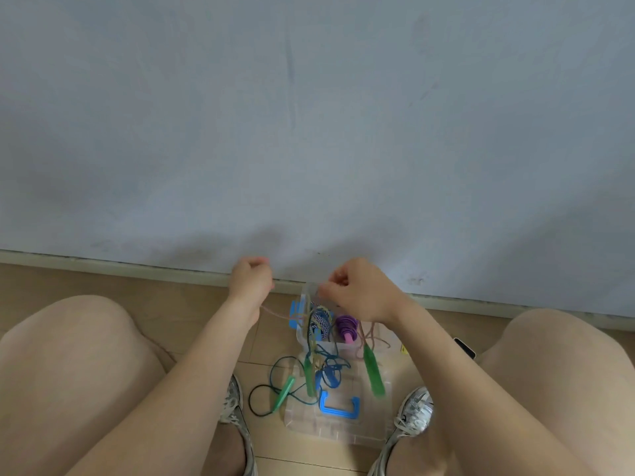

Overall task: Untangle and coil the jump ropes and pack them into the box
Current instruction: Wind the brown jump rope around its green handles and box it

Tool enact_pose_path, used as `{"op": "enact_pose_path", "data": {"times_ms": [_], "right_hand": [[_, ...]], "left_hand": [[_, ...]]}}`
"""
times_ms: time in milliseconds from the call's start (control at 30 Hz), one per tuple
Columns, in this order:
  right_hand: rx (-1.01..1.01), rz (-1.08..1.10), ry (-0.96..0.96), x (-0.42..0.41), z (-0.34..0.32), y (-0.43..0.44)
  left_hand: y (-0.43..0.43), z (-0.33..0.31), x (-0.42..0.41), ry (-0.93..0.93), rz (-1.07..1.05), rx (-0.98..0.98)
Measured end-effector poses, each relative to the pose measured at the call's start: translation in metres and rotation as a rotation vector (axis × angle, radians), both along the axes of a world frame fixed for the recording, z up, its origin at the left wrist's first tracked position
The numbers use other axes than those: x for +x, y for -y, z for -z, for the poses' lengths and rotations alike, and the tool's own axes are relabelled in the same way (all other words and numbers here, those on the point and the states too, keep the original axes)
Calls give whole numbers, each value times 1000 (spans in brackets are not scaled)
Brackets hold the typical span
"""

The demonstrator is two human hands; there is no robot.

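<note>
I watch the left hand (251,280) and right hand (357,290), both curled and pinching a thin pale pink jump rope (275,312), held apart above the clear plastic box (330,347), probably to lift it free of the teal rope tangle (330,369) below.

The person's arms are bare along their whole visible length, the left forearm (192,365) entering from 7 o'clock and the right forearm (457,365) from 5 o'clock. The legs are bare too, with the left knee (68,355) at 8 o'clock and the right knee (563,365) at 4 o'clock. Near 6 o'clock are two low sneakers in silver-grey with paler panels. The left sneaker (237,413) shows a mesh-like side and off-white laces. The right sneaker (412,412) has a shinier metallic toe and off-white laces tied in a loose bow.
</note>
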State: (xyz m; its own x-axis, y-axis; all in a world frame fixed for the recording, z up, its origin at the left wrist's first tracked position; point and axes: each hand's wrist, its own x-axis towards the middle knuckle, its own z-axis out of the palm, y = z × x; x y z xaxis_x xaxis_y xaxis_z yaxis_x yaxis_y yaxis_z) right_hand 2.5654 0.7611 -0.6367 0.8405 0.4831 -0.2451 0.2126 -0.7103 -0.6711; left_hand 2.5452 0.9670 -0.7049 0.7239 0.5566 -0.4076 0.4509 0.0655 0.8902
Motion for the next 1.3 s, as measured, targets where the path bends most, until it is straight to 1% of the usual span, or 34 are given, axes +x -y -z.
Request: {"op": "enact_pose_path", "data": {"times_ms": [100,167,233,267,367,400,467,533,567,600,667,767,833,933,1000,1067,1167,1233,1300], "right_hand": [[224,17,-80,-7,-20,-2],[428,10,-138,-15,-38,-3],[655,66,-173,-19,-51,-4],[737,115,-171,-20,-55,-4],[849,214,-145,-21,-61,-4],[869,212,-136,-22,-64,-4],[864,170,-95,-25,-71,-5],[788,136,-1,-28,-78,-7],[758,129,40,-30,-81,-8],[754,135,70,-30,-83,-9],[819,186,98,-29,-86,-11],[955,298,96,-24,-89,-8],[994,335,88,-21,-91,-5],[1004,357,36,-20,-88,-3],[1020,380,-14,-18,-85,-3],[1023,413,-45,-17,-84,-1],[1019,473,-49,-14,-81,1],[1013,522,-32,-11,-77,4],[986,583,15,-8,-73,7]], "left_hand": [[10,-10,-6,-134,340,-19],[14,-11,-9,-149,481,-62],[12,-5,-12,-146,546,-50],[12,-4,-14,-162,558,-16],[9,-2,-19,-217,520,64],[10,-6,-20,-191,515,74],[11,-13,-17,-31,562,70],[12,-22,-15,159,650,-53],[12,-28,-15,208,717,-146],[14,-31,-16,222,771,-206],[17,-32,-18,197,840,-240],[22,-32,-22,157,830,-161],[25,-31,-23,119,814,-141],[30,-34,-25,176,840,-268],[33,-37,-24,206,839,-285],[34,-39,-22,222,826,-263],[35,-44,-20,241,908,-165],[39,-48,-19,239,937,-93],[42,-50,-17,226,913,-53]]}}
